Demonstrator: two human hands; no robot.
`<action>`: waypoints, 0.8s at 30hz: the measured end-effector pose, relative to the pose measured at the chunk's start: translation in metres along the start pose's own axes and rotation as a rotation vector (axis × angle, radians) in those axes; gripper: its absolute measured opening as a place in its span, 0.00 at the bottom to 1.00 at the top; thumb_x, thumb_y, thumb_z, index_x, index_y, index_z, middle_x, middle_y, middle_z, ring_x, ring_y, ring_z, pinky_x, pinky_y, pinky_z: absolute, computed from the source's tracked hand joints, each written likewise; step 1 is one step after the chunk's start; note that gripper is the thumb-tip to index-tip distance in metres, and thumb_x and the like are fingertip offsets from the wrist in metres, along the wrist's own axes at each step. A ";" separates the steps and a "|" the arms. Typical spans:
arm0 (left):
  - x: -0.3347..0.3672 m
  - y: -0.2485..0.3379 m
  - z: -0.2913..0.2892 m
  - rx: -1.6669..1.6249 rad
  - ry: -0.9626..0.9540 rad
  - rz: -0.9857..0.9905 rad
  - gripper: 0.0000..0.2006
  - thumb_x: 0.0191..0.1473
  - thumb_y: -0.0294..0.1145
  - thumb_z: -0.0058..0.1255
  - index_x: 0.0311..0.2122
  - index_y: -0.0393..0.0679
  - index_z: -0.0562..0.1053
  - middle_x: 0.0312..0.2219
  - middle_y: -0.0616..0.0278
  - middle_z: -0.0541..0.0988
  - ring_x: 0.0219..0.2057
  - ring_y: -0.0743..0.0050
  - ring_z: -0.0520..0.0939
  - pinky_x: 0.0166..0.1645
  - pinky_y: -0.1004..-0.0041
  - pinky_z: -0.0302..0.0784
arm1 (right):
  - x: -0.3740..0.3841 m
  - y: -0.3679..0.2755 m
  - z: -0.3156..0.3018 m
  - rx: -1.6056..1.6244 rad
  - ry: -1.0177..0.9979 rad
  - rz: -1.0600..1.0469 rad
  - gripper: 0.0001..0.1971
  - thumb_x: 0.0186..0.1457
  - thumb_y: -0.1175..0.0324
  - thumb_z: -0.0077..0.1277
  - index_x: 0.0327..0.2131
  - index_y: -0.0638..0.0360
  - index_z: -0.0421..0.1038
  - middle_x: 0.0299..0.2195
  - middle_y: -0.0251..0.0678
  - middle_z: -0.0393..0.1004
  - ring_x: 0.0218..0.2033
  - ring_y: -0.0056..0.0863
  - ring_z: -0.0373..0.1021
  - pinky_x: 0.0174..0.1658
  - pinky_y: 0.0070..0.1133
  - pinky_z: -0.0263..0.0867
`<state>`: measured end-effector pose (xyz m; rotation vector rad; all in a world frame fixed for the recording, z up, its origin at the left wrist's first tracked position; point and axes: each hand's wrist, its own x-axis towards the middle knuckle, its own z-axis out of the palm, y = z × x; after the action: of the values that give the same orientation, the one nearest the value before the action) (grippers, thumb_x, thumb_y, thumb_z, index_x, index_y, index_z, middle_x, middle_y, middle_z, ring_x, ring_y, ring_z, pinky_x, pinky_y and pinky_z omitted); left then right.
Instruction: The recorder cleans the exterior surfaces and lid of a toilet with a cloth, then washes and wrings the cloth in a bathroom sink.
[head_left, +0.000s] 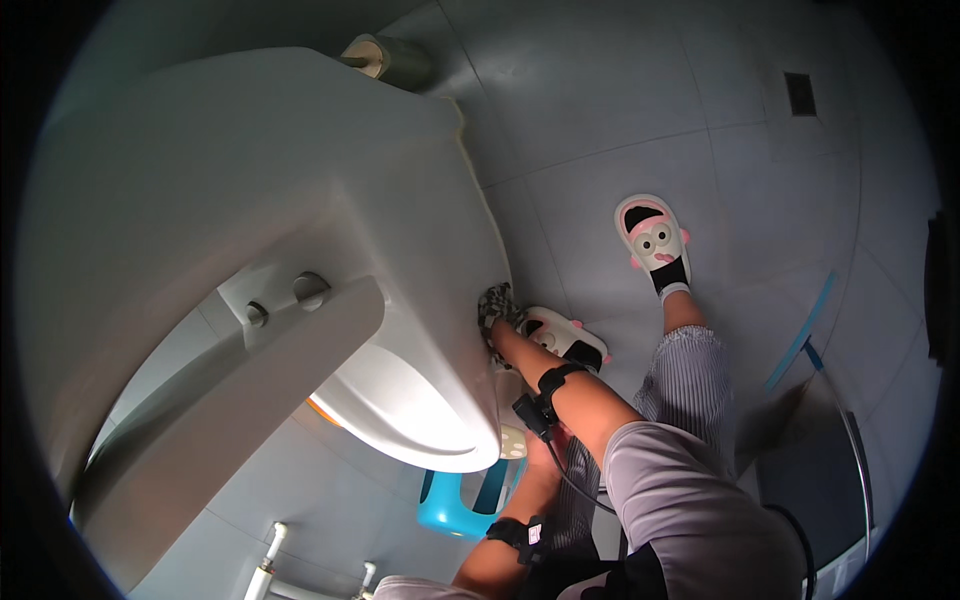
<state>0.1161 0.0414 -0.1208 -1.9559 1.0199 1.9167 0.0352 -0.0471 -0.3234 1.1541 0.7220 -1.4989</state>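
Note:
A white toilet [430,230] fills the left side, with its seat [240,390] raised. My right hand [492,318] reaches down to the toilet's outer side, and a black-and-white patterned cloth [497,300] is bunched at its fingers, pressed against the base. Just behind the right forearm is my left hand [547,448], low beside the bowl's front end. A pale dotted object [513,442] shows next to it; the forearm and a black strapped device [535,412] hide most of its fingers, so its grip is unclear.
Below the bowl stands a blue stool [455,512]. White pipes [262,570] rise at the lower left. A blue-bladed squeegee [800,345] leans at the right. My slippered feet are on grey tiles [590,150], with a floor drain [800,94] far right. A cylindrical object [385,62] lies behind the toilet.

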 end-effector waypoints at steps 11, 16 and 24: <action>0.019 0.000 0.061 -0.054 0.027 -0.240 0.06 0.52 0.27 0.41 0.35 0.39 0.68 0.20 0.65 0.70 0.20 0.78 0.71 0.26 0.79 0.70 | 0.053 -0.269 0.073 -0.576 -0.008 -0.666 0.22 0.58 0.57 0.31 0.48 0.64 0.60 0.48 0.44 0.62 0.47 0.36 0.60 0.50 0.29 0.54; 0.045 0.004 0.068 -0.015 -0.025 -0.140 0.06 0.52 0.26 0.41 0.35 0.38 0.68 0.20 0.66 0.71 0.22 0.78 0.72 0.26 0.80 0.69 | 0.048 -0.297 0.095 0.049 -0.084 -0.542 0.27 0.58 0.55 0.31 0.55 0.65 0.51 0.54 0.43 0.55 0.51 0.36 0.57 0.53 0.28 0.51; 0.068 -0.032 0.067 -0.461 0.193 -0.408 0.06 0.52 0.30 0.38 0.30 0.43 0.68 0.20 0.69 0.69 0.22 0.80 0.70 0.27 0.78 0.68 | 0.104 -0.247 0.023 -2.218 0.431 -0.921 0.21 0.48 0.62 0.44 0.45 0.61 0.68 0.50 0.45 0.63 0.57 0.42 0.50 0.60 0.40 0.34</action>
<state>0.0765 0.0830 -0.2036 -2.3957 0.1771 1.8624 -0.2052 -0.0430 -0.4447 -0.7591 2.3607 -0.1710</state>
